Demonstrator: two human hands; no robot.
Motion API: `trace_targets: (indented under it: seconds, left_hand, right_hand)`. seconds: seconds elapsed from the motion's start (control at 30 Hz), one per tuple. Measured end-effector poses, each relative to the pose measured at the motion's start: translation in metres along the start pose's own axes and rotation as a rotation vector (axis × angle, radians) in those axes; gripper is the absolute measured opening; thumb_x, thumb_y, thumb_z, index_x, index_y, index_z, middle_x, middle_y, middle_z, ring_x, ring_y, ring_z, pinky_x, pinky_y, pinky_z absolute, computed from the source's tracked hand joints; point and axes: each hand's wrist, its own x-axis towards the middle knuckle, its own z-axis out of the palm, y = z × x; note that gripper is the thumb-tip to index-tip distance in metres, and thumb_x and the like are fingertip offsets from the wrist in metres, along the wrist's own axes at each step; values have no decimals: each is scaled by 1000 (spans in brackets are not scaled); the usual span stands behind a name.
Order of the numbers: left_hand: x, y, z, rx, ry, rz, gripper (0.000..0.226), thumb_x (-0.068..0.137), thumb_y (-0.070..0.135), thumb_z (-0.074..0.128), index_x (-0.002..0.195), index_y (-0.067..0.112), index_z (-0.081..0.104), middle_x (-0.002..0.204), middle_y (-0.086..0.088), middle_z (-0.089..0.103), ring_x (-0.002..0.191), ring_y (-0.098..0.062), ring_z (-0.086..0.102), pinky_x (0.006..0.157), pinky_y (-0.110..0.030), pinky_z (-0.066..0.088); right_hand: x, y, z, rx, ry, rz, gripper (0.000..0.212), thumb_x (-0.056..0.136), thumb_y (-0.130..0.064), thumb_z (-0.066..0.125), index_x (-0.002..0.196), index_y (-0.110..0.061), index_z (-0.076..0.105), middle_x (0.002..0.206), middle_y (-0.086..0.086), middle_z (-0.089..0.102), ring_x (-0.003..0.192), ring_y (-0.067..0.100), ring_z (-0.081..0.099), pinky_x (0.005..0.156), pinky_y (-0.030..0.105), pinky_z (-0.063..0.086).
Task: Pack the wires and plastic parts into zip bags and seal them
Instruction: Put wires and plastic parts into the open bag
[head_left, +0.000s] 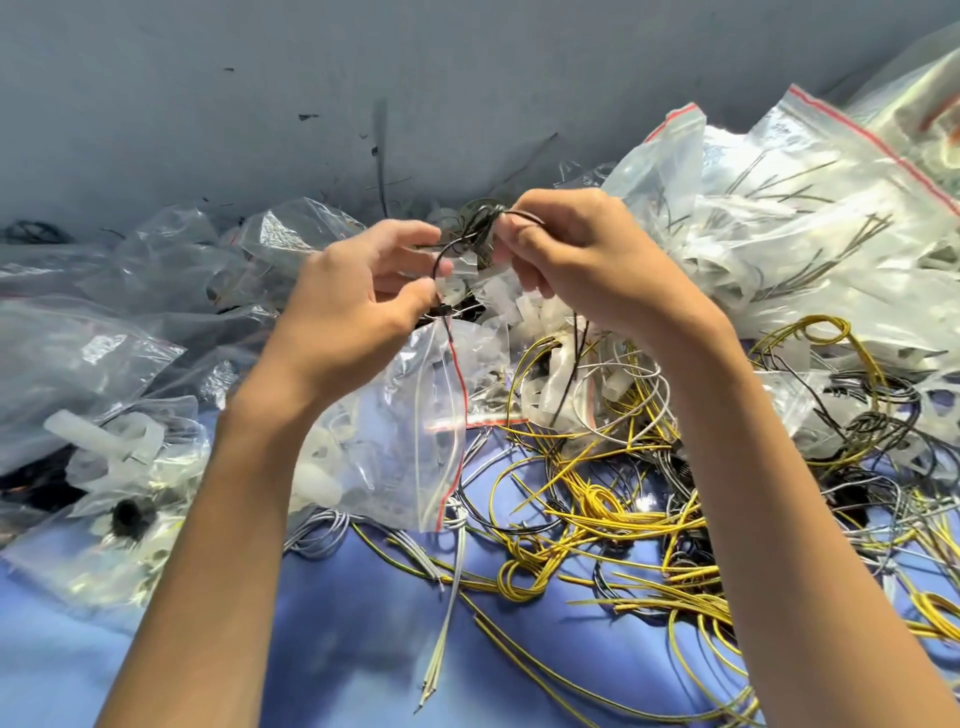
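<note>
Both hands are raised over the pile. My left hand (358, 291) pinches a thin black wire (441, 254) together with the mouth of a clear zip bag (395, 415) that hangs below it, white plastic parts inside. A red wire (457, 364) and a white wire run down along the bag. My right hand (582, 265) grips the bunched coil of the same black wire near its fingertips, and dark strands trail down from under its palm. Loose yellow wires (597, 499) lie tangled on the blue surface (332, 623) under my right forearm.
Filled clear zip bags (810, 218) with red seal strips are heaped at the right and back. More bags of white plastic parts (114, 441) lie at the left. Grey and black wires (872, 421) mix with the yellow ones. A grey wall stands behind.
</note>
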Motion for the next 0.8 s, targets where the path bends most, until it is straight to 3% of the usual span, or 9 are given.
trace_targets:
  seconds: [0.1, 0.17, 0.27, 0.33, 0.43, 0.53, 0.6, 0.73, 0.8]
  left_hand:
    - [0, -1, 1, 151, -92, -52, 11, 93, 18, 58, 97, 18, 68, 84, 0, 73, 67, -3, 63, 79, -26, 53]
    - [0, 0, 3, 272, -126, -38, 25, 91, 36, 56, 85, 18, 73, 74, 4, 72, 62, -7, 61, 77, -31, 52]
    - [-1, 8, 6, 228, -150, -20, 38, 86, 41, 46, 74, 17, 73, 63, 8, 69, 52, -3, 54, 65, -27, 45]
    - [-2, 12, 10, 180, -162, 5, 40, 91, 37, 45, 69, 17, 71, 59, 16, 65, 50, 3, 52, 61, -24, 40]
    - [-3, 17, 19, 141, -235, 22, 36, 95, 35, 45, 79, 15, 70, 65, 19, 66, 52, 7, 52, 66, -27, 40]
    - [-7, 20, 25, 108, -357, 25, 20, 97, 35, 48, 81, 29, 59, 67, 4, 71, 51, 0, 55, 65, -27, 43]
    - [-8, 20, 24, 102, -445, 48, 6, 95, 33, 52, 98, 38, 50, 74, 5, 73, 56, -2, 60, 70, -25, 48]
    - [-9, 18, 19, 88, -534, 75, 61, 91, 34, 55, 144, 34, 24, 88, 6, 75, 70, -8, 67, 71, -17, 47]
    - [-8, 15, 16, 81, -518, 77, 66, 92, 32, 55, 146, 37, 19, 89, 5, 74, 70, -8, 68, 70, -15, 46]
  right_hand:
    - [1, -3, 0, 58, 3, 13, 25, 98, -15, 45, 74, -17, 54, 71, 3, 56, 70, 22, 53, 76, 43, 50]
    - [0, -6, 2, 112, -35, 56, 23, 100, -16, 43, 79, -13, 53, 83, 7, 56, 87, 26, 58, 91, 51, 47]
    - [-2, -14, 6, 314, -101, 94, 23, 102, -18, 37, 94, 0, 50, 101, 7, 64, 97, 8, 61, 98, 43, 48]
    - [-6, -19, 8, 458, -176, 76, 22, 104, -20, 34, 90, -7, 45, 99, 1, 68, 89, 14, 64, 90, 37, 50]
    - [-9, -23, 12, 506, -198, 25, 26, 104, -21, 34, 79, -16, 36, 68, -11, 55, 68, 21, 46, 67, 36, 41]
    - [-5, -20, 15, 492, -99, 40, 24, 103, -24, 35, 80, -19, 39, 77, -3, 51, 68, 14, 45, 63, 25, 38]
    - [0, -16, 15, 462, -13, 49, 20, 103, -25, 36, 83, -21, 39, 83, 2, 48, 68, 9, 44, 63, 23, 38]
    - [9, -6, 17, 367, 229, 88, 15, 103, -24, 38, 87, -24, 37, 91, 7, 40, 68, 15, 48, 63, 37, 53]
    - [11, -1, 18, 366, 352, 127, 8, 103, -23, 38, 94, -23, 39, 99, 7, 40, 71, 14, 54, 53, 24, 51]
